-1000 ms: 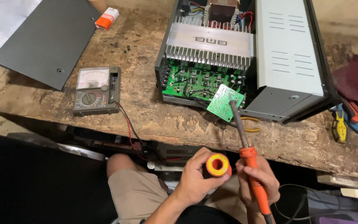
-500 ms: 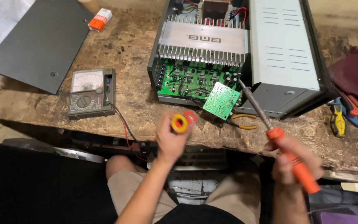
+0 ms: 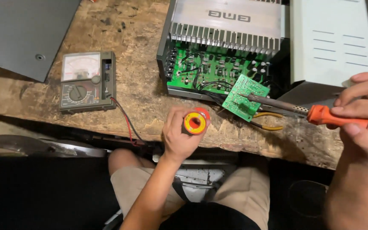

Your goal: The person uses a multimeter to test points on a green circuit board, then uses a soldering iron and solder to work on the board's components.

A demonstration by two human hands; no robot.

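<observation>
We record: left hand [image 3: 179,138] in a closed grip around the red-and-yellow solder spool [image 3: 196,122], just below-left of the small green tilted circuit board [image 3: 245,97]. Right hand [image 3: 360,113] clasps the orange-handled soldering iron [image 3: 320,114], its tip touching that board, above the worn wooden desk [image 3: 141,91].

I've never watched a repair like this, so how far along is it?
Done: the amplifier is open, its cover set aside, and a small board hangs out on wires. In hand: the right hand holds the soldering iron, tip on that board; the left hand holds a solder spool nearby. Left: the board is not refitted, the case is still open, and the meter lies untouched.
</observation>
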